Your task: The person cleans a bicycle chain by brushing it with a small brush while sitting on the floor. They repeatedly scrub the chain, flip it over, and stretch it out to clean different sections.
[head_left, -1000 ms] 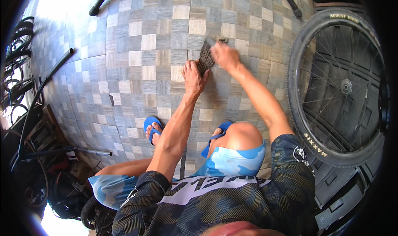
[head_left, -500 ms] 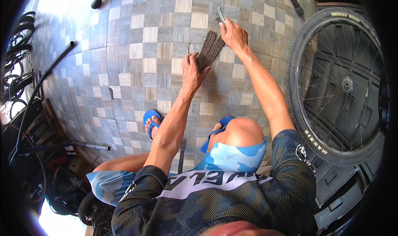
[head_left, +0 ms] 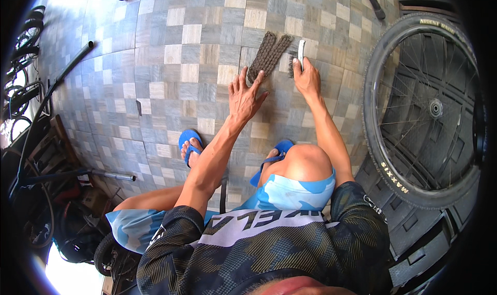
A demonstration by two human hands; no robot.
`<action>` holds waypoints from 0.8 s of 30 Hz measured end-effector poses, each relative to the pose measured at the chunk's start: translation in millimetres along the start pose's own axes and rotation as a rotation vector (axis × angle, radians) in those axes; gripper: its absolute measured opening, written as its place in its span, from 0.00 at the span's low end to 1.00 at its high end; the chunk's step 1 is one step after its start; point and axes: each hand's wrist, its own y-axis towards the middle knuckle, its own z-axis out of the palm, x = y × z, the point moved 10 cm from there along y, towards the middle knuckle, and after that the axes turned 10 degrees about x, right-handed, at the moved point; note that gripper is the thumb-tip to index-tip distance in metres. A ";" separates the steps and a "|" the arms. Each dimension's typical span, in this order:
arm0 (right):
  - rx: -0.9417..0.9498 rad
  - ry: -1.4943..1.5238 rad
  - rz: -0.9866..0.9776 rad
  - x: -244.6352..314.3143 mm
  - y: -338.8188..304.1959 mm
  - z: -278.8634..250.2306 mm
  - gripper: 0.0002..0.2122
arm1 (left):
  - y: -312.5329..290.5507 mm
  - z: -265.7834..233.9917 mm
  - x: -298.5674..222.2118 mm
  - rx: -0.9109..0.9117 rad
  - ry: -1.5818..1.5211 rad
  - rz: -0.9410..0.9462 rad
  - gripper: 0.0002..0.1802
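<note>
A brown chain, which looks like a bicycle chain folded into close rows, lies on the floor in a narrow V shape with its two arms pointing away from me. My left hand is at its near end, fingers spread, with the fingertips touching or just short of the links. To the right of the chain, my right hand grips a brush with a pale handle. The brush's dark bristles face the chain, a small gap away from it.
A bicycle wheel with a black tyre lies at the right over dark ridged panels. Black stand legs reach in at the far side, and a black tube at the left. Several bicycle wheels line the far left. The floor is checkered.
My right hand has drawn the brush back toward me and to the right, off the chain's far end. My left hand's fingers have spread, and the chain's two arms now show fully.
</note>
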 end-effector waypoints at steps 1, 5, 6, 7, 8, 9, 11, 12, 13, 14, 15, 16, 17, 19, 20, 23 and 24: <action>0.003 -0.003 0.002 1.3 1.9 -2.3 0.18 | 3.4 -2.5 0.2 -0.002 -0.024 -0.007 0.42; 0.020 0.007 -0.009 12.1 3.7 -2.3 0.18 | 10.7 3.6 -2.2 0.037 0.000 -0.011 0.41; 0.020 0.014 -0.017 12.9 4.2 -2.2 0.18 | 11.9 5.4 -7.1 0.050 0.005 0.017 0.41; 0.022 0.016 -0.023 13.0 4.3 -3.3 0.18 | 12.4 7.1 -11.9 0.063 0.011 0.044 0.42; 0.025 0.020 -0.028 13.7 3.2 -3.1 0.18 | 12.2 8.2 -16.0 0.078 0.018 0.069 0.42; 0.028 0.023 -0.034 14.7 2.1 -2.8 0.18 | 12.7 6.6 -15.6 0.065 -0.021 0.053 0.42; 0.022 0.037 -0.043 16.3 -0.2 -0.3 0.18 | 13.9 4.3 -14.3 0.039 -0.100 0.019 0.43; 0.020 0.044 -0.048 16.8 -0.4 0.8 0.18 | 13.3 3.8 -12.5 0.033 -0.110 -0.007 0.43; 0.018 0.046 -0.054 17.0 0.3 1.1 0.18 | 13.4 4.2 -13.7 0.040 -0.094 0.002 0.43; 0.014 0.047 -0.060 17.7 0.9 0.4 0.18 | 13.3 5.5 -14.8 0.046 -0.079 0.012 0.43; 0.010 0.047 -0.065 18.2 1.2 -0.3 0.18 | 13.3 6.9 -15.8 0.053 -0.064 0.023 0.43; 0.010 0.048 -0.064 17.8 1.6 -0.8 0.18 | 13.3 7.6 -15.5 0.054 -0.063 0.026 0.43; 0.010 0.050 -0.060 18.4 1.5 -2.4 0.19 | 13.1 7.2 -15.8 0.056 -0.062 0.029 0.43; 0.014 0.036 -0.049 16.2 1.4 -3.3 0.19 | 13.2 5.3 -16.0 0.041 -0.073 0.018 0.41; 0.016 0.020 -0.043 14.7 2.8 -4.6 0.19 | 13.7 4.1 -15.8 0.021 -0.085 0.004 0.40; 0.037 0.012 -0.041 15.0 9.2 -5.8 0.19 | 15.2 2.5 -14.4 -0.013 -0.088 0.004 0.36; 0.048 0.017 -0.043 17.2 11.6 -6.5 0.19 | 15.1 3.3 -13.9 -0.020 -0.084 0.010 0.35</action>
